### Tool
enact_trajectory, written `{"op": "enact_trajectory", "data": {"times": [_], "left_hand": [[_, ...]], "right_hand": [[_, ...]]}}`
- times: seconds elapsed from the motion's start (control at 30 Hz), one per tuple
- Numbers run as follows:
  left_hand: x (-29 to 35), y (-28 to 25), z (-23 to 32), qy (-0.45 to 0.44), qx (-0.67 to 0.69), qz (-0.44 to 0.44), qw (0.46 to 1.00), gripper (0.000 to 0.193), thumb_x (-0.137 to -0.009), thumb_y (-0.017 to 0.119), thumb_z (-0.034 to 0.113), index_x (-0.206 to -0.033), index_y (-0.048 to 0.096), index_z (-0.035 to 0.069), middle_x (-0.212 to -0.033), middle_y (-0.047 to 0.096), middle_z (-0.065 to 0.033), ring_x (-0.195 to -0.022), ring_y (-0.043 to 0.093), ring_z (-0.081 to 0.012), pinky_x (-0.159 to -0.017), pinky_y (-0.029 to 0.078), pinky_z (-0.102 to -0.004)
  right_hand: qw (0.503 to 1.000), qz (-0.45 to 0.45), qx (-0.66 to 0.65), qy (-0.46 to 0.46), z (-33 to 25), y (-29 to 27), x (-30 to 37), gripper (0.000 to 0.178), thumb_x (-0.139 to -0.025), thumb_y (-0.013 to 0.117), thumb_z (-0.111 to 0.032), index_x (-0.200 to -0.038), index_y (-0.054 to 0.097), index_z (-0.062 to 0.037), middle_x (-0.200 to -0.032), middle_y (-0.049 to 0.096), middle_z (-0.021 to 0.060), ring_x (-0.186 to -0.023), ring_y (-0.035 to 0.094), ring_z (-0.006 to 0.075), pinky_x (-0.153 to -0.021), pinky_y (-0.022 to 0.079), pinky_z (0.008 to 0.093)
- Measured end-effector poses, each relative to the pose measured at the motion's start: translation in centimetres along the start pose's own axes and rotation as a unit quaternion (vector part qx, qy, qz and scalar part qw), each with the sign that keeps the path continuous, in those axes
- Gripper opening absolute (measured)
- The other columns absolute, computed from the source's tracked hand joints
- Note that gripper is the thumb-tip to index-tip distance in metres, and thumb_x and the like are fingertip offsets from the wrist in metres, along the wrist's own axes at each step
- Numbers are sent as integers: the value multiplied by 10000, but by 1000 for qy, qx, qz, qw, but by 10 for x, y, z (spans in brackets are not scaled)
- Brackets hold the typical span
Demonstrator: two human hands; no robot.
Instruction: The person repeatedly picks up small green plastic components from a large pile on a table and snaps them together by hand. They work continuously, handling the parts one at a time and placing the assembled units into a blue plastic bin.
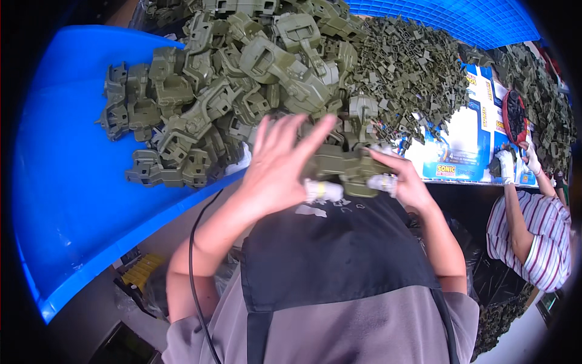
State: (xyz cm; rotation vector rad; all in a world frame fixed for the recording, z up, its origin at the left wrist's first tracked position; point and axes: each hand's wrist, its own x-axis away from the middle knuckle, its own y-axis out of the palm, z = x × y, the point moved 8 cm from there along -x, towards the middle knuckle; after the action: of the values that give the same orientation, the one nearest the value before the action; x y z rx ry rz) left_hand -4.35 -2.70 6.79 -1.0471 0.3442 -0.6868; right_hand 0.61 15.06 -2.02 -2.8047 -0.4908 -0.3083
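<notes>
Right hand (410,181) pinching olive-green moulded plastic part (338,165), left hand (276,167) splayed wide. Huge olive-green plastic heap (288,70) beyond, can't tell which ones done.

A large blue tray (79,109) spread across the left, its near edge slanting downward. At the upper right stood a blue crate (448,18) with a gridded face. Below it lay printed blue-and-white packaging (464,130), with a red basket (505,112) near its far end. A co-worker in a striped shirt (536,242) and white gloves (507,167) was beside it. A black cable (191,267) hung at lower left, near some yellow objects (144,269) too small to identify.
</notes>
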Motion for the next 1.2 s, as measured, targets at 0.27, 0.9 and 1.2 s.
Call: {"op": "enact_trajectory", "data": {"times": [0.27,0.9,1.2], "left_hand": [[33,53,-36,-125,426,-14,896,774,-690,744,187,-1339,332,95,-1330,399,-129,-1247,367,-244,-1027,291,-349],[19,49,-17,-101,301,0,948,753,-581,530,-18,-1302,432,173,-939,505,-95,-844,543,-273,-707,426,-346],[-13,26,-9,39,542,166,823,868,-810,590,322,-1419,28,61,-1419,215,-200,-1303,263,-295,-1039,235,-339]], "right_hand": [[988,40,127,-79,-56,-3,-1,626,-751,670,-286,-1279,401,-86,-1214,482,184,-1152,427,341,-977,334,405],[961,-180,115,-175,-80,37,-46,757,-656,571,-24,-1361,305,-101,-1329,408,164,-1173,452,321,-999,356,392],[977,98,-66,-180,-85,-9,-28,765,-710,705,-211,-1346,315,-40,-1379,309,138,-1301,267,270,-1045,231,386]]}}
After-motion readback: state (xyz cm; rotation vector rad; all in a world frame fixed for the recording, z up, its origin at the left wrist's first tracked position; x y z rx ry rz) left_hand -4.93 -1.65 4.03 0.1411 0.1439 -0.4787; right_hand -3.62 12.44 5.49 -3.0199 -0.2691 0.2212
